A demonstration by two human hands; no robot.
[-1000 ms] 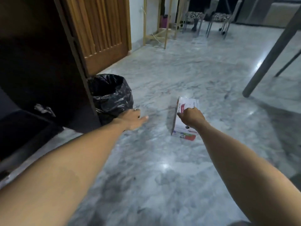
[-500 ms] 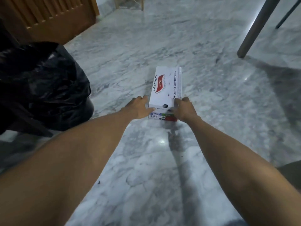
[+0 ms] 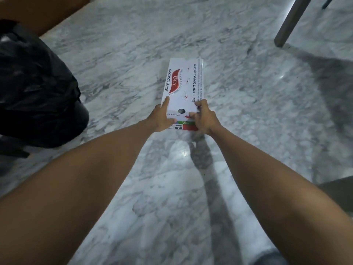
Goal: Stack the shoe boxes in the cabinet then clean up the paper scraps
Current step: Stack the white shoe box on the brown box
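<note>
A white shoe box [image 3: 183,81] with red and black print lies lengthwise on the marble floor in the middle of the view. My left hand [image 3: 162,117] grips its near left corner, thumb on the lid. My right hand [image 3: 204,117] holds the near right corner, fingers curled over the lid's edge. Both arms reach straight forward to it. No cabinet and no paper scraps are in view.
A bin lined with a black plastic bag [image 3: 36,88] stands close on the left. A wooden door's bottom edge [image 3: 47,14] shows at the top left. A grey furniture leg [image 3: 290,22] slants at the top right. Marble floor [image 3: 248,111] surrounds the box.
A second ago only my right hand touched the box and my left hovered by the bin. Both hands now grip the near end, and the view has closed in on it.
</note>
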